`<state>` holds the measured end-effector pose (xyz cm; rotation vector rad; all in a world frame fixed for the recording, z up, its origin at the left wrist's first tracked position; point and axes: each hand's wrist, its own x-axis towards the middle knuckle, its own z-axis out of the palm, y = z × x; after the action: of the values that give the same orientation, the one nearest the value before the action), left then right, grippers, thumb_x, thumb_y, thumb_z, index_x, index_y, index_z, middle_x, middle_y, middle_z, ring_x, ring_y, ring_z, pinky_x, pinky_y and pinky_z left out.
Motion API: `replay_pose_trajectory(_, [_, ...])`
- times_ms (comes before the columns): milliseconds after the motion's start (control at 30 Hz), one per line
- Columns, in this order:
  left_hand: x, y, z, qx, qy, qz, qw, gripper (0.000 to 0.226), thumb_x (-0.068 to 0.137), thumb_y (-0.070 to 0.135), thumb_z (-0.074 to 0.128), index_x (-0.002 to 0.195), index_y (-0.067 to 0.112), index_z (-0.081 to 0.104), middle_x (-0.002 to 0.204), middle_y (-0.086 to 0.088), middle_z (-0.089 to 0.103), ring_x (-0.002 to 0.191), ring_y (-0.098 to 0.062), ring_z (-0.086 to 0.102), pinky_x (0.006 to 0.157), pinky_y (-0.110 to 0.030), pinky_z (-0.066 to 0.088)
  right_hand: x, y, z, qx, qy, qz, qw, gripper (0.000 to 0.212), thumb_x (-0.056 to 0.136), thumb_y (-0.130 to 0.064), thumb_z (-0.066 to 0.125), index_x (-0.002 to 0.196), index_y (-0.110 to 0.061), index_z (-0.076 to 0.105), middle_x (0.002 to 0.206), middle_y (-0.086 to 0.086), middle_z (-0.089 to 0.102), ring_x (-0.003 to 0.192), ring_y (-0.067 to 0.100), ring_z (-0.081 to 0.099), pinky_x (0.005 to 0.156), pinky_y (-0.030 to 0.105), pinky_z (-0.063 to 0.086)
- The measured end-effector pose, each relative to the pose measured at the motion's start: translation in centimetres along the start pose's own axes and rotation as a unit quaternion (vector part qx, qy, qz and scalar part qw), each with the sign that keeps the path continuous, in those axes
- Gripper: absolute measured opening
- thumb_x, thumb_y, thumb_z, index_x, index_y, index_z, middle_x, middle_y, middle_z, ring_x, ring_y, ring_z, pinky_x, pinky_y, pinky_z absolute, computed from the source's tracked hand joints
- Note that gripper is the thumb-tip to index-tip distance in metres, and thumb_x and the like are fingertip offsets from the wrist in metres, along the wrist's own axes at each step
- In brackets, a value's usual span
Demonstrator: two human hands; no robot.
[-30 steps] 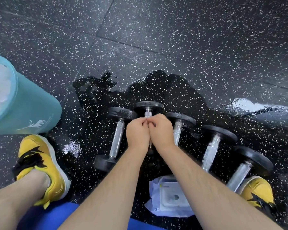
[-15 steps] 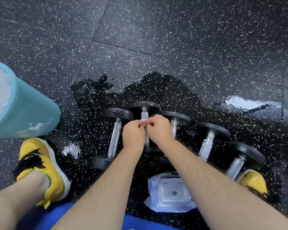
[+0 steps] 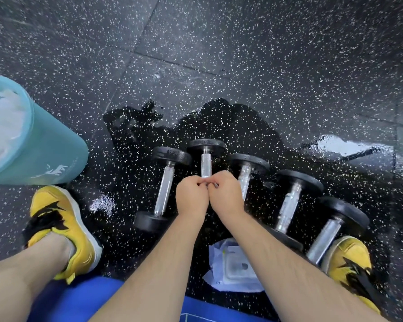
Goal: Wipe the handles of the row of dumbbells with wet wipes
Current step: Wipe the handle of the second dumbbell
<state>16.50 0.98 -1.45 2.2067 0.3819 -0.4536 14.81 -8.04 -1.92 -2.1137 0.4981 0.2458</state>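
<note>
Pinching what's probably a wipe [image 3: 209,183] between left hand [image 3: 191,198] and right hand [image 3: 227,197] mid-frame, we're likely unfolding it.

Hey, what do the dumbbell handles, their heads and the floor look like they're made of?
Handles: bare metal, probably chromed steel; silvery, with a bright, grainy sheen that suggests knurling.
Heads: matte black, either rubber coating or painted iron; the look leaves it open.
Floor: seemingly black rubber tiles with white flecks; seams show between tiles, and glossy patches look wet.

Black white-speckled floor [image 3: 242,54], teal bin [image 3: 54,154], yellow shoes [image 3: 63,228], seemingly chrome dumbbell handles [image 3: 165,189]
</note>
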Motion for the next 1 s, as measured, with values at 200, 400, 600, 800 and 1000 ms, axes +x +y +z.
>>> replay_pose_trajectory(200, [2.5,1.4,0.4,-0.017,0.018,0.008,1.0,0.023,0.091,0.013,0.059,0.077,0.019,0.076,0.072,0.007,0.069,0.069,-0.006,0.061,0.056,-0.021,0.044,3.1,-0.5,0.0,-0.002,0.032,-0.021,0.999,0.042,0.085,0.002,0.052,0.089,-0.028,0.081,0.091,-0.004,0.064,0.09,0.005,0.054,0.077,0.015,0.04])
replay_pose_trajectory(400, [3.8,1.5,0.0,0.009,-0.004,-0.013,1.0,0.018,0.089,0.016,0.063,0.072,0.014,0.07,0.069,-0.001,0.068,0.063,-0.017,0.059,0.058,-0.032,0.05,4.3,-0.3,-1.4,-0.052,-0.017,-0.021,0.998,0.046,0.088,-0.002,0.05,0.097,-0.035,0.081,0.084,-0.004,0.062,0.077,0.006,0.052,0.064,0.016,0.036])
replay_pose_trajectory(600, [1.4,0.0,-1.0,0.046,-0.046,-0.017,0.998,0.02,0.09,0.015,0.063,0.071,0.021,0.068,0.064,0.006,0.063,0.058,-0.012,0.056,0.049,-0.025,0.038,1.8,0.1,-1.7,-0.055,-0.059,-0.004,0.997,0.043,0.088,-0.002,0.053,0.096,-0.033,0.081,0.085,-0.014,0.064,0.069,0.001,0.053,0.057,0.014,0.037])
replay_pose_trajectory(800, [-0.4,-0.9,-2.2,0.067,-0.104,-0.047,0.991,0.017,0.076,0.027,0.061,0.064,0.016,0.067,0.063,0.0,0.065,0.067,-0.02,0.061,0.056,-0.033,0.046,0.3,0.2,-2.1,-0.099,-0.128,0.023,0.986,0.033,0.086,0.002,0.054,0.089,-0.017,0.082,0.091,-0.007,0.068,0.083,0.008,0.057,0.06,0.009,0.039])
replay_pose_trajectory(1000, [-2.0,-1.7,-1.3,0.027,-0.069,-0.008,0.997,0.036,0.089,0.027,0.049,0.061,0.007,0.057,0.064,-0.003,0.057,0.058,-0.014,0.047,0.056,-0.036,0.038,0.0,1.2,-0.8,-0.063,-0.043,0.031,0.997,0.037,0.083,-0.001,0.051,0.082,-0.024,0.081,0.09,-0.01,0.069,0.079,0.006,0.061,0.062,0.019,0.042])
